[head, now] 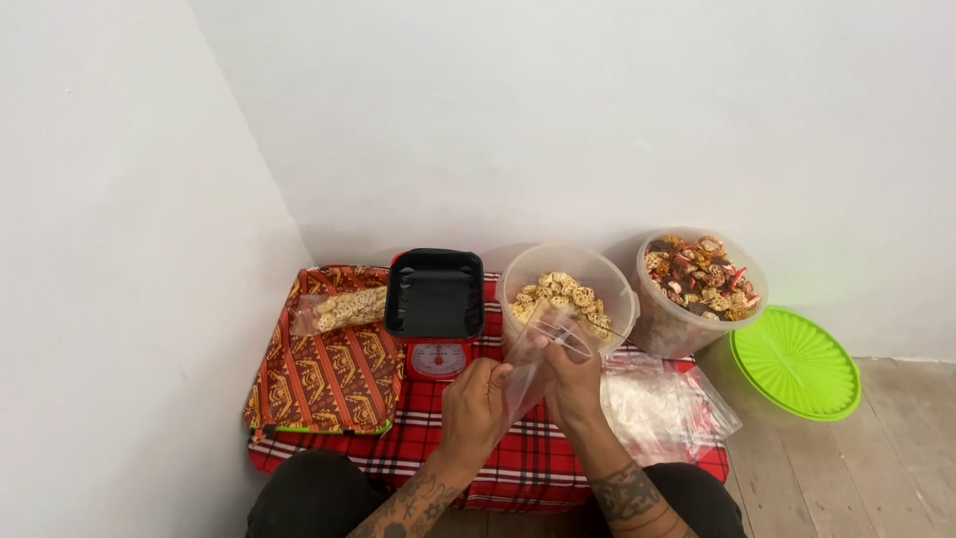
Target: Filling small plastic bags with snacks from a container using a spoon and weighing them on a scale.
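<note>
We hold a clear plastic bag point(533, 364) in front of us, low over the red plaid cloth point(518, 468). Left hand point(470, 408) has its grip closed on the bag's left edge, right hand point(573, 384) pinches the right edge near the mouth; both grips are shut on the film, and the bag looks empty.

Risks, as we judge them: the film is thin and slippery, so one grip slipping lets the mouth collapse. The bag's top sits right against the near rim of the clear tub of pale round snacks point(568, 294); a tug towards far could nudge the tub or catch its rim. That tub touches, or nearly touches, the second clear tub of mixed reddish snacks point(697, 289) on its right, so a knock could carry over. Both tubs are open; tipping either spills pieces onto the cloth or the wooden floor point(846, 468).

Room: tight on the left, where the red kitchen scale with black tray point(435, 309) stands just beside the pale tub, and the patterned red tray point(324, 374) with a filled snack bag point(344, 309) lies further left against the wall point(119, 249). Near right, a pile of empty clear bags point(662, 403) lies just beside the right hand and could slide underfoot of the wrist. The green lid point(795, 364) lies on the floor, well apart at right. Freest space is the near middle of the cloth, between our knees.
</note>
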